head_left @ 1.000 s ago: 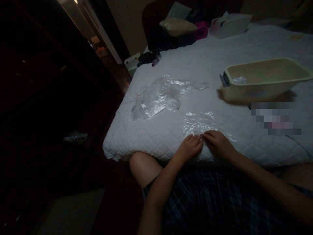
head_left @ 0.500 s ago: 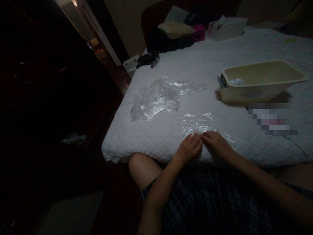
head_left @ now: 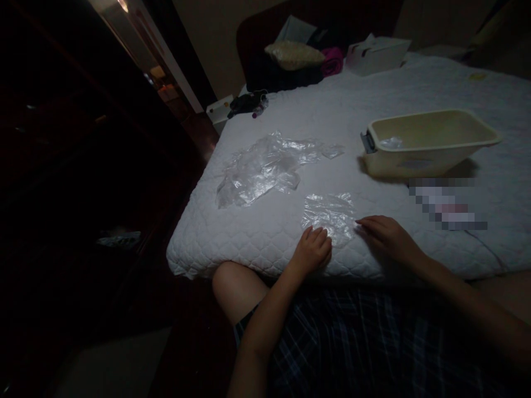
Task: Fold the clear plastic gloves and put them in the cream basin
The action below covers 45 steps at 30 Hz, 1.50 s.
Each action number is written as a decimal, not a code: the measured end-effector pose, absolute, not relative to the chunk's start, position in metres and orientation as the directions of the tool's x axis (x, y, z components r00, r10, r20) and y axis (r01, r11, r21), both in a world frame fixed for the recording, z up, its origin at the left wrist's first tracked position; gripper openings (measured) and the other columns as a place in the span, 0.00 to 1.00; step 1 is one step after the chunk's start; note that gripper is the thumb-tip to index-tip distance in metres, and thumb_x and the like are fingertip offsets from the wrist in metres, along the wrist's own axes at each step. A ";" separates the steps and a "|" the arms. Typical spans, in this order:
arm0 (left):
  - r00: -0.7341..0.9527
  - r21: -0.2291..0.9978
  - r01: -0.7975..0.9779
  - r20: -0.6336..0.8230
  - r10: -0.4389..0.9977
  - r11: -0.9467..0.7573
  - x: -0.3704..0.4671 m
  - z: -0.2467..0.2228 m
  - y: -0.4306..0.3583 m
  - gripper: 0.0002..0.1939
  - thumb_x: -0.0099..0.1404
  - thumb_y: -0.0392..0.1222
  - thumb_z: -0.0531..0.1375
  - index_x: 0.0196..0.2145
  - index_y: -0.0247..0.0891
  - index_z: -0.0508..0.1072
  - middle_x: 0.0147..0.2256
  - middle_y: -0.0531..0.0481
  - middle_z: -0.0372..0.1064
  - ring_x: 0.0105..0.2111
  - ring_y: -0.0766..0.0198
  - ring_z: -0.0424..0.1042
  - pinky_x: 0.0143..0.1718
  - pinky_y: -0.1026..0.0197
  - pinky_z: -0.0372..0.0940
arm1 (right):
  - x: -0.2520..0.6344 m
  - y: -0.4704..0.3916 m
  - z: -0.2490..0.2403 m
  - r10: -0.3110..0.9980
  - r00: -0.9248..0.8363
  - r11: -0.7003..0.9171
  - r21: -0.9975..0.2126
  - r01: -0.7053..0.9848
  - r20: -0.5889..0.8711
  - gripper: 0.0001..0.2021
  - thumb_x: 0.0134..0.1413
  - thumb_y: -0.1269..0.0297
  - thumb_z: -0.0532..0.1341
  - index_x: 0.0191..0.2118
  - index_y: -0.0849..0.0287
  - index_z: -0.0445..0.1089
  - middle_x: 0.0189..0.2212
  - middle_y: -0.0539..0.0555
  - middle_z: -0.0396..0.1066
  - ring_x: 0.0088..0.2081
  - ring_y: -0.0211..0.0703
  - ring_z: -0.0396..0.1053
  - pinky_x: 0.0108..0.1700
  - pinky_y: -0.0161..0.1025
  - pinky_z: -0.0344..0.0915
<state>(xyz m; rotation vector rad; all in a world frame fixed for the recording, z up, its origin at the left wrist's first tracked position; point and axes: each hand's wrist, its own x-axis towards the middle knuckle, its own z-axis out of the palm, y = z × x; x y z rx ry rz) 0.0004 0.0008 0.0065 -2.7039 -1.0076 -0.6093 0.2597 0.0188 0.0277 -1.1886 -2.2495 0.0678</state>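
A clear plastic bag lies crinkled near the front edge of the bed. My left hand rests on its lower left part, fingers laid out over the plastic. At the bag's right edge, the fingertips of my right hand are pinched together, and a small bit of plastic seems to be between them. Beyond the hands, a larger heap of clear plastic bags spreads over the quilted white cover, apart from both hands.
A cream plastic bin with a grey latch stands at the right, some clear plastic inside. In front of it lies a blurred-out item with a cord. A white box, a cushion and dark clothes are at the back of the bed.
My right hand has moved right, away from my left hand. The bag's right part no longer stretches as far across the cover. My left hand stays on the plastic.
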 end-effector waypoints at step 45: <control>0.753 -0.022 0.617 0.309 0.581 -0.787 0.044 0.012 0.000 0.19 0.70 0.46 0.51 0.49 0.28 0.71 0.54 0.35 0.69 0.57 0.52 0.66 0.60 0.47 0.59 | 0.310 0.056 0.012 0.694 -0.626 0.717 -0.415 0.560 0.355 0.13 0.59 0.62 0.54 0.43 0.49 0.75 0.46 0.53 0.76 0.53 0.52 0.69 0.56 0.60 0.57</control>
